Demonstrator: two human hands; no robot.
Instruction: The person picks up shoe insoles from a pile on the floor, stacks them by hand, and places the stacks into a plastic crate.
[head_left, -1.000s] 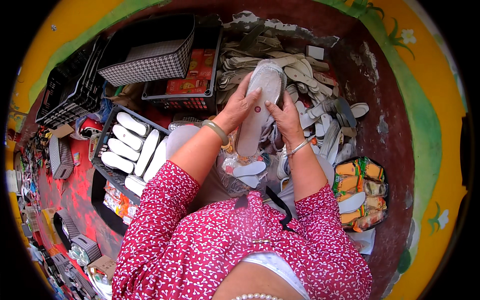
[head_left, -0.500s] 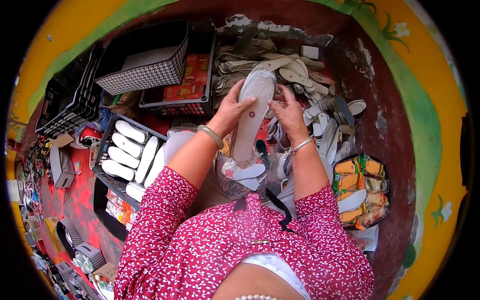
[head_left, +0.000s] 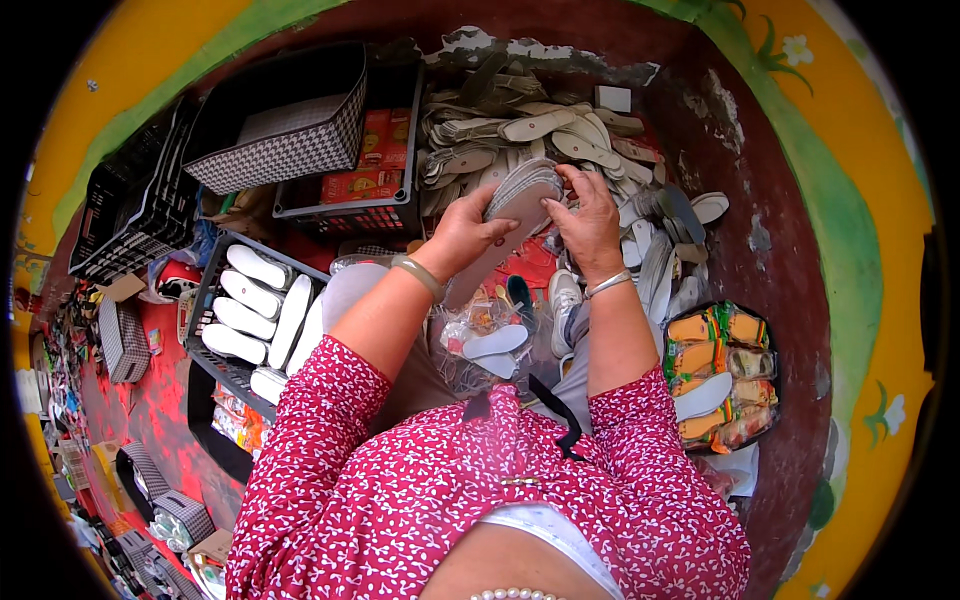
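Observation:
A stack of pale grey insoles (head_left: 512, 235) is held up in front of me, slanting, with several layered edges showing at its far, rounded end. My left hand (head_left: 470, 228) is closed around its left side, thumb lying on top. At the right edge of that end, my right hand (head_left: 588, 215) pinches the insoles between thumb and bent fingers. Below them, on my lap, loose light grey insoles (head_left: 496, 341) rest on clear plastic wrapping. Beyond my hands spreads a heap of similar insoles (head_left: 540, 125).
To the left, a black crate (head_left: 225, 352) holds white insoles. Behind it stand a houndstooth fabric bin (head_left: 290, 150) and a black crate with red boxes (head_left: 375, 185). A tray of wrapped orange items (head_left: 697, 357) is at the right, near the dark red wall (head_left: 790, 300).
The insole stack has tipped and turned, its far end lower and further right, with its layered edges now fanned out. My right hand has moved up to that end.

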